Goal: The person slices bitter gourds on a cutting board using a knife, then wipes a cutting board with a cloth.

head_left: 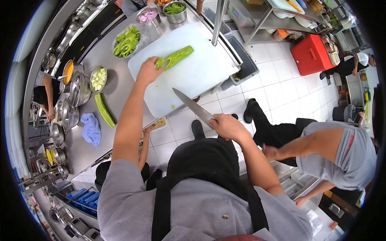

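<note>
A green vegetable piece (pixel 179 57) lies on the white cutting board (pixel 189 80), with my left hand (pixel 150 71) at its near-left end, fingers closed on it. My right hand (pixel 225 126) grips a large knife (pixel 193 106) by the handle, its blade pointing up-left over the board's front edge, apart from the vegetable. Small green bits lie on the board. Left of the board, a long green vegetable half (pixel 104 110) rests on the steel counter, near a bowl of pale cut pieces (pixel 98 78). A plastic-lined bowl of green slices (pixel 128 42) stands at the board's far-left corner.
Metal containers of pink slices (pixel 147 17) and chopped greens (pixel 175 9) stand behind the board. A blue cloth (pixel 91 129) lies on the counter beside steel bowls (pixel 69 114). A co-worker (pixel 333 152) is close on the right; another person's arm (pixel 144 148) reaches below the counter. A grey bin (pixel 244 64) stands beyond.
</note>
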`<move>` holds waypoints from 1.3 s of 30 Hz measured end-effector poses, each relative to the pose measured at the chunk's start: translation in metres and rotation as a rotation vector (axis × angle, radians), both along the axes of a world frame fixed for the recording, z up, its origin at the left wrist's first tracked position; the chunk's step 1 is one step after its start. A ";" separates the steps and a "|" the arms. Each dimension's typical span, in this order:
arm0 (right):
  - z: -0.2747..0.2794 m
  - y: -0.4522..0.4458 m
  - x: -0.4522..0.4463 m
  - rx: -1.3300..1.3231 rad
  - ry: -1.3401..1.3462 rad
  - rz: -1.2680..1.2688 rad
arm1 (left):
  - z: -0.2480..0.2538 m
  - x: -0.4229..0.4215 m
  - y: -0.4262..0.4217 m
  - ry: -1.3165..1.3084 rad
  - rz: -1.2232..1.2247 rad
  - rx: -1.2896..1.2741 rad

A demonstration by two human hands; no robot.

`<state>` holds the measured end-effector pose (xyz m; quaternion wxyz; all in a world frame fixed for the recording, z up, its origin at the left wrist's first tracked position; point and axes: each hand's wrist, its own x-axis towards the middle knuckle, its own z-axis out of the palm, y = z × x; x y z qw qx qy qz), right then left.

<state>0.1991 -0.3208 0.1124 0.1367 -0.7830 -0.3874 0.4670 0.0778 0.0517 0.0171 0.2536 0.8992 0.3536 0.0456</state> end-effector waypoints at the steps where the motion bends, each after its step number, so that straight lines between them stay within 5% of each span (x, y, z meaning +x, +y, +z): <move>1: 0.003 -0.003 0.002 -0.041 0.054 -0.030 | -0.001 -0.006 0.013 0.003 0.006 0.002; 3: 0.000 -0.008 0.005 -0.028 0.065 -0.051 | -0.002 -0.012 0.050 -0.199 0.000 0.363; 9: -0.039 0.010 0.017 0.225 0.053 -0.306 | 0.053 0.000 0.088 -0.148 0.219 0.991; 11: -0.046 0.043 0.023 0.321 0.102 -0.443 | 0.037 0.008 0.077 -0.234 -0.094 0.372; 13: -0.063 0.087 0.033 0.392 0.082 -0.464 | 0.024 0.023 0.023 -0.199 -0.119 -0.027; 18: -0.072 0.184 0.043 0.459 0.124 -0.498 | -0.023 0.029 -0.015 -0.326 -0.032 0.076; 23: -0.080 0.216 0.046 0.375 0.118 -0.525 | -0.015 0.029 -0.017 -0.321 -0.031 0.030; 39: -0.079 0.128 -0.004 0.330 0.138 -0.335 | -0.016 0.029 -0.019 -0.338 -0.008 -0.008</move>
